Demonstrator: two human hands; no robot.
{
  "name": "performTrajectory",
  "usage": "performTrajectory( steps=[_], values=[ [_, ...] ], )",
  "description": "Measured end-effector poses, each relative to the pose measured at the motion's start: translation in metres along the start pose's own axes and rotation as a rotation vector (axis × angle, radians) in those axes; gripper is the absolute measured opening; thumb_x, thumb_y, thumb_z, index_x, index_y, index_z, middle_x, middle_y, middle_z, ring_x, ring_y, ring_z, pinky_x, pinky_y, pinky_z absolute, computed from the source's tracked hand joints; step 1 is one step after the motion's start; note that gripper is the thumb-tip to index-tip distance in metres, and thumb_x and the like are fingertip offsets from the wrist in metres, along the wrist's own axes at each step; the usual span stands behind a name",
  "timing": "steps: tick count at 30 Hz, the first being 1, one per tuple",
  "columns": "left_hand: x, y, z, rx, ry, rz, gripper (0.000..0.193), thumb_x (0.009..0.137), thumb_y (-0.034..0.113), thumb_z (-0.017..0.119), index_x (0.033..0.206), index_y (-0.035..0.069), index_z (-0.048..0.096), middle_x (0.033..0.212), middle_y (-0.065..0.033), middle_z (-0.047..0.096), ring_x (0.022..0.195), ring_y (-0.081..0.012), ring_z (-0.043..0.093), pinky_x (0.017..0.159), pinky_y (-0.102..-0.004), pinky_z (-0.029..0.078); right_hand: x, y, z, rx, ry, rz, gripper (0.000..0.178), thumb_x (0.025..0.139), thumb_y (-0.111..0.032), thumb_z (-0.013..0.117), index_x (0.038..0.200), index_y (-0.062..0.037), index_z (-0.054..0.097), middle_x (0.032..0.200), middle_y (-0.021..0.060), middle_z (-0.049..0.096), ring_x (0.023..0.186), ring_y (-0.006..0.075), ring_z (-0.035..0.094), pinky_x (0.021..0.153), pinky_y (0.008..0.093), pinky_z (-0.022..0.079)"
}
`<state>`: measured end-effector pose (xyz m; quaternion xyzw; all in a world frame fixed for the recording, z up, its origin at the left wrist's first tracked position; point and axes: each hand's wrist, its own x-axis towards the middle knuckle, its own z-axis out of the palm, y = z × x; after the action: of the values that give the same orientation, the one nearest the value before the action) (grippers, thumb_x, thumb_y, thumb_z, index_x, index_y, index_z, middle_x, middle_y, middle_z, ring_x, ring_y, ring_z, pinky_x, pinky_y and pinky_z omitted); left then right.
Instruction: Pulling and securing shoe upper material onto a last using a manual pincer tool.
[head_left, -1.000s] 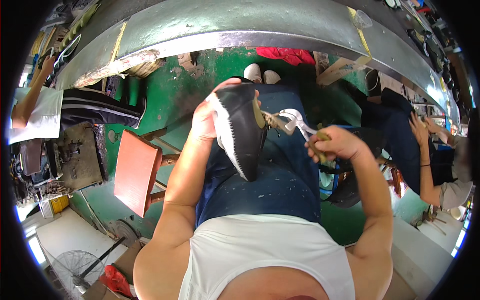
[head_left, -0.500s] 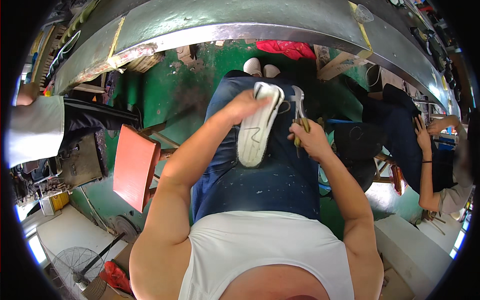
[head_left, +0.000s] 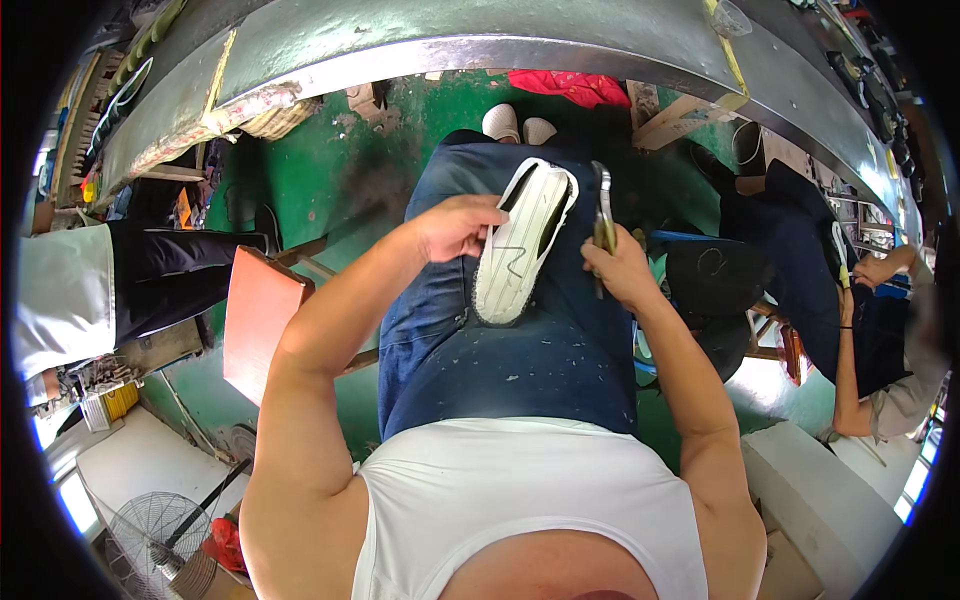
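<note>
Left hand (head_left: pixel 455 228) clasps the shoe (head_left: pixel 523 243) sole-up on the lap; light, stiff-soled, best held mid-sole; right hand (head_left: pixel 618 272) fists metal pliers (head_left: pixel 603 215).

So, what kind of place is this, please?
Probably a shoe-making workshop. The left hand holds a shoe sole-up on the lap, the right hand grips a metal tool, and a long metal workbench runs in front, with another seated person working nearby.

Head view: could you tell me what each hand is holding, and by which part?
The left hand grips the shoe, sole up, by its left side edge. The right hand holds the metal pliers by the handles.
</note>
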<state>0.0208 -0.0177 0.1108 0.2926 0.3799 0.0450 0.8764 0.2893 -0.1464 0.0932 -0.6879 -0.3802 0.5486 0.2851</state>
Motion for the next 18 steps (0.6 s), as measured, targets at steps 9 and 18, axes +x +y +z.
performTrajectory(
  steps=[9,18],
  values=[
    [-0.006,-0.069,0.02,0.215,0.11,0.323,0.086,0.09,0.008,0.069,0.158,-0.001,0.017,0.145,-0.0162,0.05,0.131,-0.022,0.051,0.111,-0.0345,0.039,-0.043,-0.047,-0.031,-0.674,-0.333,-0.37,0.053,0.091,-0.012,0.063,0.14,0.0013,0.049,0.117,0.0248,0.061,0.11,0.042,0.059,0.096,0.0461,0.047],
    [0.002,-0.073,0.036,0.558,0.237,0.345,0.091,0.091,0.009,0.067,0.154,-0.01,0.004,0.147,-0.0275,0.043,0.138,-0.0294,0.045,0.114,-0.034,0.035,-0.025,-0.091,-0.017,-1.061,-0.291,-0.606,0.052,0.079,0.004,0.062,0.129,0.0128,0.049,0.116,0.0248,0.06,0.109,0.0406,0.059,0.094,0.0437,0.051]
  ],
)
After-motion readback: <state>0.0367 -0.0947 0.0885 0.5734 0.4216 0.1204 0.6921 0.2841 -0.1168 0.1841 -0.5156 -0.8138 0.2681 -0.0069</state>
